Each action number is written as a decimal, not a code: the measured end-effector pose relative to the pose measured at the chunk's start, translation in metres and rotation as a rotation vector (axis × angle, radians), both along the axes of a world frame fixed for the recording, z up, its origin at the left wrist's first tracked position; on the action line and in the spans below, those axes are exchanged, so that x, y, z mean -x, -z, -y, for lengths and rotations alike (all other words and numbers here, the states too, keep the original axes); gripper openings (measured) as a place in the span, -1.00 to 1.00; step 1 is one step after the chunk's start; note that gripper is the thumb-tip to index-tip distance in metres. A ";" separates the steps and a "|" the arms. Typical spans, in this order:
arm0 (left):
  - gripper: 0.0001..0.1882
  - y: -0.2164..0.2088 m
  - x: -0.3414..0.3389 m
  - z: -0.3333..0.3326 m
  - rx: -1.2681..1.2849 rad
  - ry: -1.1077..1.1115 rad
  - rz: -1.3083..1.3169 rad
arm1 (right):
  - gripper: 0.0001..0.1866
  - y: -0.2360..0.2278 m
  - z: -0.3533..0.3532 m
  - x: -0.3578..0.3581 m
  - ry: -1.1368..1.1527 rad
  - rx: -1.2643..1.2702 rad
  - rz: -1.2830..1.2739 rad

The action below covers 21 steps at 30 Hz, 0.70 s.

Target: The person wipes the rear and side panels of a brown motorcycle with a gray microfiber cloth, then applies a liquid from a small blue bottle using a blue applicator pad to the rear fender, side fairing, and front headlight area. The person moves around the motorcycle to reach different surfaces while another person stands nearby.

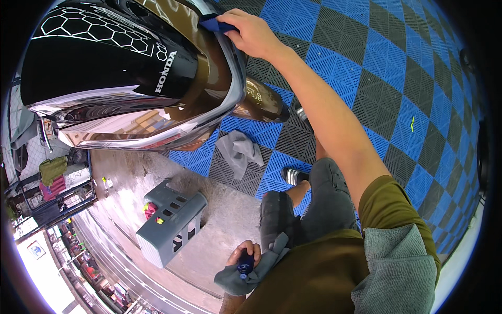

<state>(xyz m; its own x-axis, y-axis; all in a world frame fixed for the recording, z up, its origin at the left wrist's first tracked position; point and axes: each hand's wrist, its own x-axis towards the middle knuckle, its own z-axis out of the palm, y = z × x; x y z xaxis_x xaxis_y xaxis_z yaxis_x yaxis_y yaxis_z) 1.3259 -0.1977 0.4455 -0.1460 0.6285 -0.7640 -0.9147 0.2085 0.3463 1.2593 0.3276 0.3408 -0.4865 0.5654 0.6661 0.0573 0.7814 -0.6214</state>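
In my right hand (250, 32) is a dark blue applicator block (215, 24), pinched between thumb and fingers. It presses on the brown and grey edge trim of a glossy motor scooter (120, 68) with black, brown and white-hexagon bodywork. Low in the view, my left hand (244, 254) wraps round a small dark blue bottle (245, 266), its narrow tip pointing down toward the lower edge. A grey cloth (234, 280) is also bunched in that hand, under and beside the bottle. Another grey towel (395, 267) lies over my right upper arm.
Blue and black grid tiles (334, 68) cover the floor to the right. On them, below the scooter, lies a crumpled grey cloth (239, 153). A grey plastic step stool (170, 225) stands on the concrete (219, 220), near my legs. Beyond it run a road and shopfronts.
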 end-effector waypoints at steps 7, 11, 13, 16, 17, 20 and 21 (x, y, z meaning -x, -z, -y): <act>-0.50 -0.031 -0.010 -0.022 -0.019 0.012 0.072 | -0.73 0.057 0.114 -0.058 0.008 0.106 0.100; -0.50 -0.049 -0.007 -0.047 -0.090 0.033 0.091 | -0.69 0.084 0.217 -0.103 -0.342 0.375 0.087; -0.50 -0.061 -0.007 -0.056 -0.118 -0.009 0.032 | -0.70 0.071 0.253 -0.134 -0.470 0.903 0.226; -0.49 -0.078 -0.003 -0.063 -0.197 -0.044 -0.107 | -0.78 0.030 0.263 -0.157 -0.529 1.970 -0.267; -0.49 -0.079 0.002 -0.069 -0.236 -0.052 -0.161 | -0.81 0.012 0.253 -0.169 -0.509 2.283 -0.311; -0.43 -0.083 0.022 -0.085 -0.423 -0.021 -0.267 | -0.90 -0.048 0.222 -0.175 -0.675 2.367 -0.490; -0.45 -0.088 0.030 -0.090 -0.379 0.006 -0.367 | -0.90 -0.069 0.213 -0.172 -0.707 2.319 -0.469</act>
